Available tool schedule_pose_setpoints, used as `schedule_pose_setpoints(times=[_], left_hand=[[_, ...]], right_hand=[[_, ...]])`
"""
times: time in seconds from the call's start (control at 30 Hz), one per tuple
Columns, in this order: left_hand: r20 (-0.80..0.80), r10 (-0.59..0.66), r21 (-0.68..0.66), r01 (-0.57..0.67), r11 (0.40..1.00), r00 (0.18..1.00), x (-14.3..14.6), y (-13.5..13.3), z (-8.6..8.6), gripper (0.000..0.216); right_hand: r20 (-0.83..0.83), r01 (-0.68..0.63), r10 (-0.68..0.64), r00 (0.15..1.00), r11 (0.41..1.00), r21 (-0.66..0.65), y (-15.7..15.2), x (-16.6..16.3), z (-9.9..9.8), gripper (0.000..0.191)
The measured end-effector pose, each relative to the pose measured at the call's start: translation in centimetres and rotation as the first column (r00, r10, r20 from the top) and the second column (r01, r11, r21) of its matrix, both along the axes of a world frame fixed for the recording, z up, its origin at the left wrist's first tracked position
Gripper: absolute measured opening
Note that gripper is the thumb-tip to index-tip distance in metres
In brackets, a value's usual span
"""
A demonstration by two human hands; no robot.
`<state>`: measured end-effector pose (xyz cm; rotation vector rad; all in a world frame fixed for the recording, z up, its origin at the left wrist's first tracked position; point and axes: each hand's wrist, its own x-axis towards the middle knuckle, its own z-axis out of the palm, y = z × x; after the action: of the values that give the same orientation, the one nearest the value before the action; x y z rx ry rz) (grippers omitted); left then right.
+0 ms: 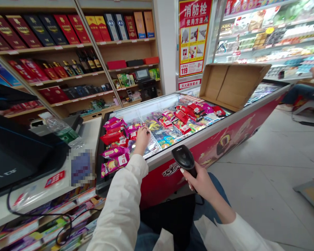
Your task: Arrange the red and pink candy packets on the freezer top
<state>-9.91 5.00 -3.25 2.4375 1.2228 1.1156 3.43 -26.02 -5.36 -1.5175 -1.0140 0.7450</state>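
Observation:
My right hand [202, 181] is closed around the handle of a black barcode scanner [183, 157], held in front of the red chest freezer [232, 134]. My left hand [142, 138] reaches over the freezer's glass lid [136, 113], fingers curled at the lid's sliding edge; what it grips, if anything, is too small to tell. Under the glass lie several bright ice-cream packets [115, 139], pink, red and yellow. Both arms wear white sleeves.
A checkout counter [91, 130] at left carries a black screen [13, 157], a water bottle [64, 132] and cables. An open cardboard box [231, 85] sits on the freezer's far end. Liquor shelves [68, 52] stand behind, and another person's legs [302, 92] show at far right.

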Motion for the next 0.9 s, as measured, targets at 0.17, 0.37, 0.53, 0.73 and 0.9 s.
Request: schedule_pose_setpoints(times=[0.17,0.37,0.53,0.73,0.9], left_hand=[[-0.017,0.001,0.044,0.000,0.999,1.000,3.7,1.4,0.6,0.049],[-0.158,-0.151,0.011,0.155,0.988,0.976,9.4,1.7,0.7,0.073],[-0.220,-0.159,-0.072,0.147,0.987,0.962,10.2,2.0,1.4,0.055],[-0.180,-0.202,-0.187,0.168,0.968,0.963,8.3,0.5,2.8,0.034],[0.039,-0.154,-0.370,0.158,0.916,0.987,6.2,-1.3,2.7,0.033]], right_hand=[[-0.065,0.034,-0.035,0.997,0.999,-0.013,0.5,1.0,-1.0,0.033],[-0.083,0.034,-0.036,0.996,0.999,-0.018,0.8,1.5,-1.1,0.032],[-0.100,0.045,-0.047,0.994,0.999,-0.024,0.3,1.7,-1.1,0.032],[-0.120,0.022,-0.025,0.992,1.000,-0.021,0.3,1.3,-1.5,0.036],[-0.115,-0.029,0.028,0.993,1.000,-0.009,0.4,1.0,-2.1,0.035]])
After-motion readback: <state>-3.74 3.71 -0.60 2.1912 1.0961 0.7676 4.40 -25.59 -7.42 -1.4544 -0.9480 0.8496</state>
